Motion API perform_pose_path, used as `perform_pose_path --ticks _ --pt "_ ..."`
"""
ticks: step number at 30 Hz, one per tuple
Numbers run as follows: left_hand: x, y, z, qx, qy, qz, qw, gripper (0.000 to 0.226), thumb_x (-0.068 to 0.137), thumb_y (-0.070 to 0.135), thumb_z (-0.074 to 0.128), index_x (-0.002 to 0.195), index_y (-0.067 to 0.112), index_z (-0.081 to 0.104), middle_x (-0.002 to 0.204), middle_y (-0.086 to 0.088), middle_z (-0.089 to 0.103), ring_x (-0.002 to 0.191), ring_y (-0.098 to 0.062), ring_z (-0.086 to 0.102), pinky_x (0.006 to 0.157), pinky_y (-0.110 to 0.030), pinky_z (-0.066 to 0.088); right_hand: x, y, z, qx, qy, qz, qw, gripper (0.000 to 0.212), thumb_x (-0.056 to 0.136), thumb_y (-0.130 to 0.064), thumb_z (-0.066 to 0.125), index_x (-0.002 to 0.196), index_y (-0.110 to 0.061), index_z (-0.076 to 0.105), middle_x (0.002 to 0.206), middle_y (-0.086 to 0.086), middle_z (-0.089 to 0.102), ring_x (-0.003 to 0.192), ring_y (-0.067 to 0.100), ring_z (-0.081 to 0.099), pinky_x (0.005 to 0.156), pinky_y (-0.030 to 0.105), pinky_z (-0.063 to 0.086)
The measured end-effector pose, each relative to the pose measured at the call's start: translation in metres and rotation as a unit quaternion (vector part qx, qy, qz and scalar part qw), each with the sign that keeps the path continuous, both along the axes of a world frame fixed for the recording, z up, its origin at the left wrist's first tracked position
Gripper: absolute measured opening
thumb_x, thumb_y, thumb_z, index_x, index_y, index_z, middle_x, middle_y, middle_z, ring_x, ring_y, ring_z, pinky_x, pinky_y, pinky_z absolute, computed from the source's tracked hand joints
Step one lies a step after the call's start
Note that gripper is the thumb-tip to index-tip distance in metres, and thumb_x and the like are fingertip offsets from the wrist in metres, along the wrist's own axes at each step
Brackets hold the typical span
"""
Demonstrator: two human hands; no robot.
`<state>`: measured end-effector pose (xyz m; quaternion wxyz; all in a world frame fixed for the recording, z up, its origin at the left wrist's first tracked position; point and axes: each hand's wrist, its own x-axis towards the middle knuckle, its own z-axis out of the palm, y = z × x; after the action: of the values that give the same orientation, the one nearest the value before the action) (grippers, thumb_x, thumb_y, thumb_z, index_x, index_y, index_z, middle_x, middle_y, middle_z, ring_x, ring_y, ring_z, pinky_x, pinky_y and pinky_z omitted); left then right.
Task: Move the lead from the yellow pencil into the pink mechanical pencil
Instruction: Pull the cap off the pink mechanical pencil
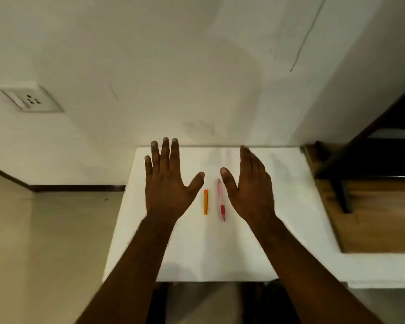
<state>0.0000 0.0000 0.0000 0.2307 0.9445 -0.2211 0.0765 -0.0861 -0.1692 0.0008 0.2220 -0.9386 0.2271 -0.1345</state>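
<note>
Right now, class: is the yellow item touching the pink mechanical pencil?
Apart. The head view shows a strip of white table between the yellow item and the pink mechanical pencil, lying side by side.

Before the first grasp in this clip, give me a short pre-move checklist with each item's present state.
1. Both hands free: ok. The left hand and right hand are open and hold nothing.
2. Yellow piece reachable: ok, it lies on the white table between the hands.
3. Pink mechanical pencil reachable: ok, it lies beside the yellow piece, apart from it.
4. Lead present in the yellow piece: cannot tell.
5. Pink pencil's cap off: cannot tell, blurred.
</note>
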Motion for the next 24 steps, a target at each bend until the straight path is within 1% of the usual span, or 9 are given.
perform_pose_path --ticks 4,7,9,11,14,16,18,21,24 --pt "0.002 0.006 -0.045 0.021 0.067 0.006 0.998 0.096 0.087 0.073 0.039 0.159 0.02 0.005 0.168 -0.004 0.005 0.153 -0.023 -0.013 0.124 -0.047 -0.001 0.004 -0.003 -0.055 0.074 0.126 -0.016 0.989 0.07 0.097 -0.056 0.054 0.153 -0.019 0.037 0.148 0.007 0.053 0.134 0.03 0.049 0.102 0.043 0.044" --pt "0.007 0.008 -0.067 0.029 0.122 -0.007 0.992 0.096 0.085 0.075 0.041 0.158 0.022 0.01 0.167 -0.004 0.009 0.153 -0.023 -0.011 0.122 -0.045 -0.002 0.012 -0.003 -0.079 0.117 0.158 -0.037 0.98 0.064 0.091 -0.053 0.066 0.143 -0.021 0.049 0.135 0.006 0.057 0.119 0.028 0.06 0.092 0.039 0.052" --pt "0.013 0.005 -0.066 0.022 0.16 -0.024 0.987 0.091 0.085 0.071 0.048 0.156 0.021 0.022 0.165 -0.003 0.019 0.154 -0.022 -0.005 0.122 -0.044 0.001 0.018 -0.006 -0.079 0.114 0.169 -0.046 0.978 0.054 0.089 -0.047 0.072 0.133 -0.02 0.056 0.126 0.006 0.061 0.108 0.028 0.066 0.086 0.038 0.054" --pt "0.017 -0.002 -0.065 -0.021 0.195 -0.023 0.98 0.08 0.086 0.063 0.056 0.151 0.021 0.038 0.16 0.0 0.034 0.153 -0.02 0.013 0.121 -0.04 0.013 0.024 -0.006 -0.083 0.111 0.178 -0.052 0.976 0.043 0.088 -0.04 0.075 0.122 -0.018 0.062 0.114 0.005 0.068 0.097 0.026 0.069 0.08 0.035 0.055" --pt "0.02 -0.014 -0.062 -0.135 0.236 -0.002 0.962 0.059 0.085 0.049 0.068 0.138 0.025 0.055 0.139 0.007 0.059 0.122 -0.008 0.058 0.104 -0.027 0.045 0.032 -0.006 -0.082 0.132 0.18 -0.064 0.973 0.027 0.087 -0.032 0.076 0.107 -0.017 0.064 0.096 0.002 0.074 0.076 0.02 0.066 0.071 0.028 0.051" --pt "0.02 -0.02 -0.059 -0.175 0.264 0.014 0.948 0.046 0.085 0.043 0.071 0.128 0.028 0.063 0.116 0.014 0.069 0.091 0.003 0.066 0.082 -0.012 0.05 0.035 -0.007 -0.081 0.15 0.179 -0.069 0.97 0.026 0.084 -0.03 0.077 0.105 -0.018 0.066 0.092 -0.001 0.073 0.074 0.018 0.063 0.07 0.026 0.047" --pt "0.021 -0.027 -0.057 -0.194 0.285 0.028 0.938 0.036 0.085 0.043 0.071 0.118 0.029 0.068 0.095 0.018 0.072 0.079 0.003 0.066 0.07 -0.006 0.047 0.036 -0.009 -0.078 0.181 0.169 -0.07 0.966 0.029 0.082 -0.03 0.079 0.106 -0.021 0.067 0.087 -0.006 0.069 0.074 0.015 0.064 0.072 0.025 0.047" --pt "0.02 -0.036 -0.06 -0.209 0.311 0.042 0.926 0.029 0.085 0.044 0.07 0.108 0.027 0.073 0.091 0.013 0.074 0.083 -0.005 0.07 0.081 -0.022 0.054 0.036 -0.01 -0.07 0.248 0.118 -0.046 0.96 0.027 0.081 -0.029 0.083 0.102 -0.025 0.066 0.078 -0.012 0.072 0.071 0.01 0.07 0.077 0.031 0.058" --pt "0.015 -0.044 -0.064 -0.243 0.358 0.028 0.901 0.018 0.087 0.04 0.07 0.093 0.025 0.079 0.081 0.01 0.076 0.079 -0.009 0.072 0.075 -0.027 0.055 0.034 -0.008 -0.065 0.301 0.063 -0.006 0.952 0.024 0.08 -0.027 0.083 0.096 -0.028 0.065 0.073 -0.007 0.075 0.067 0.008 0.073 0.072 0.032 0.06"
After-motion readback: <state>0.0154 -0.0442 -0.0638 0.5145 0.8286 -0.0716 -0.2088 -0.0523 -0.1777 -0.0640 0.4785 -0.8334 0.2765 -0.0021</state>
